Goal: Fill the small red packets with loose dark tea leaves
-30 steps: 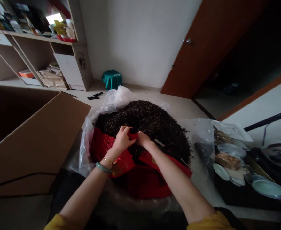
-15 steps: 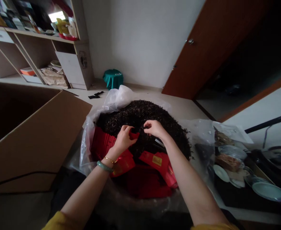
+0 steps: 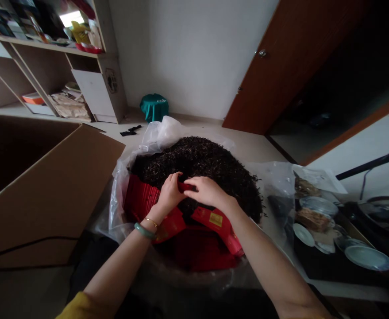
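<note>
My left hand [image 3: 170, 194] is closed around a small red packet [image 3: 185, 187], held over a heap of dark dried tea leaves [image 3: 210, 155]. At the packet's right end, my right hand [image 3: 206, 190] has its thumb and fingers curled round it; the packet's opening is hidden by my fingers. Below my hands, red packets with gold labels [image 3: 216, 219] lie on the near side of the heap. To the left, a tight row of red packets [image 3: 139, 197] stands against the clear plastic bag [image 3: 116, 208] that lines the round container.
An open cardboard box [image 3: 55, 177] stands on the left. On the right, a low dark table holds a glass bowl [image 3: 318, 206] and several pale dishes [image 3: 368, 258]. Behind are a desk [image 3: 111, 84], a teal-covered bin [image 3: 154, 107] and a brown door [image 3: 274, 66].
My right hand has moved left from the leaves, where it pinched a dark bit, onto the red packet. My left hand keeps its hold. The view has shifted slightly.
</note>
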`<action>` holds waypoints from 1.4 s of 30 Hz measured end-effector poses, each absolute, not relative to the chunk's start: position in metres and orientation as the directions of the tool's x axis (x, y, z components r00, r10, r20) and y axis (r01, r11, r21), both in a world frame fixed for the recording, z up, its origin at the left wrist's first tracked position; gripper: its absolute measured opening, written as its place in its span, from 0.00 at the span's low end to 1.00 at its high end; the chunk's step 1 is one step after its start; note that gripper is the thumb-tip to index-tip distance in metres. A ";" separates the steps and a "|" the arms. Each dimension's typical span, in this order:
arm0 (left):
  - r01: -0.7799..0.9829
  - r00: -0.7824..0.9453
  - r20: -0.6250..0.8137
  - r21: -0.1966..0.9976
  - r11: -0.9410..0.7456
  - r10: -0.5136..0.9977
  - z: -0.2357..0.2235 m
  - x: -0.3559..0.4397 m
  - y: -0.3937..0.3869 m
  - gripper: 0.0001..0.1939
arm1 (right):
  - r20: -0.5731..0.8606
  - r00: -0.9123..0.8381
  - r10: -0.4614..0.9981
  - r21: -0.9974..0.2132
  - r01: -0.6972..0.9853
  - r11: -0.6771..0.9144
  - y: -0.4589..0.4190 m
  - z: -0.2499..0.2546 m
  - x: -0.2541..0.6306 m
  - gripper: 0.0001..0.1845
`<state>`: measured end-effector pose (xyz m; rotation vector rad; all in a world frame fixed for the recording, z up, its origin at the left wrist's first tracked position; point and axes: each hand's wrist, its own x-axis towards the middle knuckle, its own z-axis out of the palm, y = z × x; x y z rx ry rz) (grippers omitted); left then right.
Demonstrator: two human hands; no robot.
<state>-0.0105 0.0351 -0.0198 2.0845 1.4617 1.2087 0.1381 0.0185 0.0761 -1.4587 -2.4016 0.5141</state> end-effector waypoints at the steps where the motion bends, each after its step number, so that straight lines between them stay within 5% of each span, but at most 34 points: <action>1: 0.618 0.127 0.451 0.661 -0.426 0.884 -0.021 -0.010 0.034 0.32 | 0.020 -0.494 0.869 -0.386 0.798 0.462 0.015 0.072 0.138 0.08; 7: 0.537 0.241 0.299 0.751 -0.384 0.923 -0.011 -0.013 0.036 0.41 | 0.116 -0.501 0.858 -0.337 0.793 0.508 0.021 0.056 0.146 0.07; 11: 0.289 0.360 0.132 0.925 -0.245 0.924 0.003 -0.021 0.041 0.25 | 0.196 -0.459 0.867 -0.409 0.765 0.497 0.023 0.054 0.157 0.14; 14: 0.209 0.390 0.033 0.970 -0.123 0.920 0.009 -0.024 0.040 0.20 | 0.106 -0.451 0.886 -0.408 0.793 0.453 0.019 0.054 0.160 0.19; 17: 0.186 0.386 -0.016 0.981 -0.061 0.922 0.011 -0.023 0.038 0.19 | 0.018 -0.459 0.888 -0.358 0.826 0.434 0.016 0.053 0.160 0.13; 24: 0.178 0.244 0.051 0.979 -0.096 0.968 0.009 -0.020 0.038 0.15 | 0.338 -0.442 0.831 -0.349 0.762 0.546 0.014 0.053 0.169 0.10; 31: 0.326 0.181 0.316 0.874 -0.360 0.931 0.003 -0.008 0.030 0.06 | 0.250 -0.504 0.827 -0.208 0.806 0.554 0.012 0.045 0.173 0.09; 42: 0.379 0.253 0.508 0.731 -0.568 0.823 0.014 -0.001 0.007 0.05 | 0.526 -0.529 0.666 -0.143 0.717 0.683 -0.008 0.038 0.185 0.12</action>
